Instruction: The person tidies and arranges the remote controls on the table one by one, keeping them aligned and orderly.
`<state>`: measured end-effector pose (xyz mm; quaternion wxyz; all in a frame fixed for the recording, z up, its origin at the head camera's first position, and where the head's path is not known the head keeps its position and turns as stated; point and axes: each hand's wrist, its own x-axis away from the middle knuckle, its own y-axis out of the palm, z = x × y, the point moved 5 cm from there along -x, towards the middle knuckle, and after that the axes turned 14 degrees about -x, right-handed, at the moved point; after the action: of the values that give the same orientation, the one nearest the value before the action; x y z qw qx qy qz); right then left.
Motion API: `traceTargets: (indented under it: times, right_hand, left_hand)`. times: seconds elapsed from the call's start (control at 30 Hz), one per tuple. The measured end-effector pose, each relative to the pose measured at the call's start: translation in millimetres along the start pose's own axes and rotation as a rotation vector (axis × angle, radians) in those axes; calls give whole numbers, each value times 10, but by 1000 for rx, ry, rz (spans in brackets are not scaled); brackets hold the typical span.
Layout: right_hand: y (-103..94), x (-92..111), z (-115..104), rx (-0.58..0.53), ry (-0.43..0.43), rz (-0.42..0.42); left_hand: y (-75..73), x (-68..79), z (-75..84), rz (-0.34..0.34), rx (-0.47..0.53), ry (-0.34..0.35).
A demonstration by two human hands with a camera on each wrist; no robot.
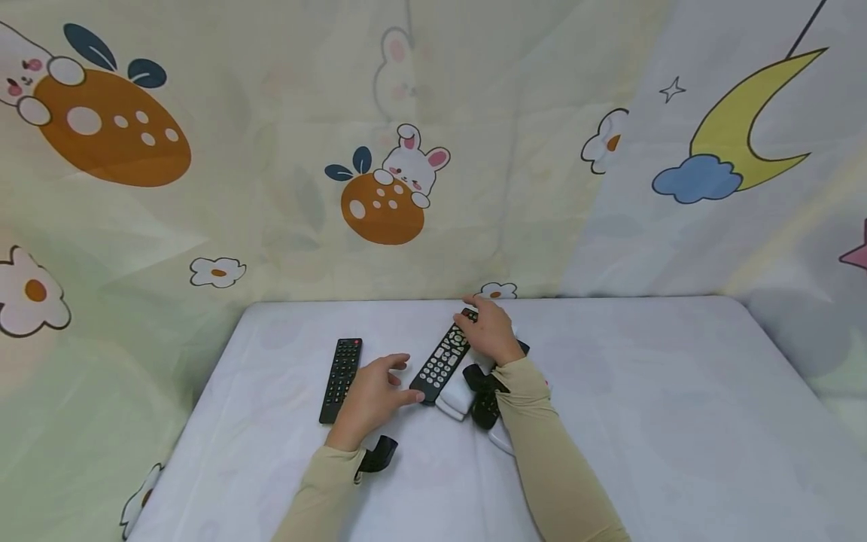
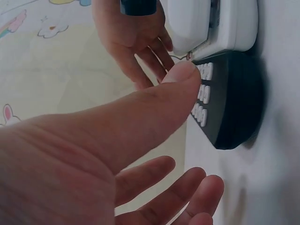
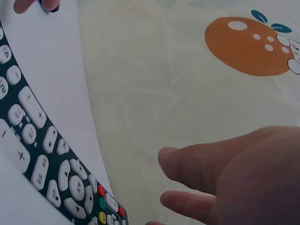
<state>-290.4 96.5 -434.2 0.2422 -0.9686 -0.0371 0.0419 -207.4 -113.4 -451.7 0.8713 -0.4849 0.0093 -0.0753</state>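
Note:
A black remote control with pale buttons lies slanted on the white table, between the two hands. At its near end is my left hand, thumb extended over the corner by the buttons and the other fingers spread apart below. Over the far end is my right hand. Its thumb and fingers are apart in the right wrist view, with the remote's coloured buttons beside them. A white object lies along the remote's right side, partly hidden.
Another black remote with small buttons lies left of my left hand. Under my right wrist shows part of a dark remote, with a white edge near it. A printed cloth hangs behind the table.

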Motion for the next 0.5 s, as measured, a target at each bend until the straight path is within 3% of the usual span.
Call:
traceTargets:
  times: [0.3,0.5]
  right_hand:
    - [24,-74,110,217,31,-9]
    - [67,-100,138,371,30,-68]
  left_hand:
    - [73,-35,6,-16,-10,35]
    - [124,-28,0,-31,4,46]
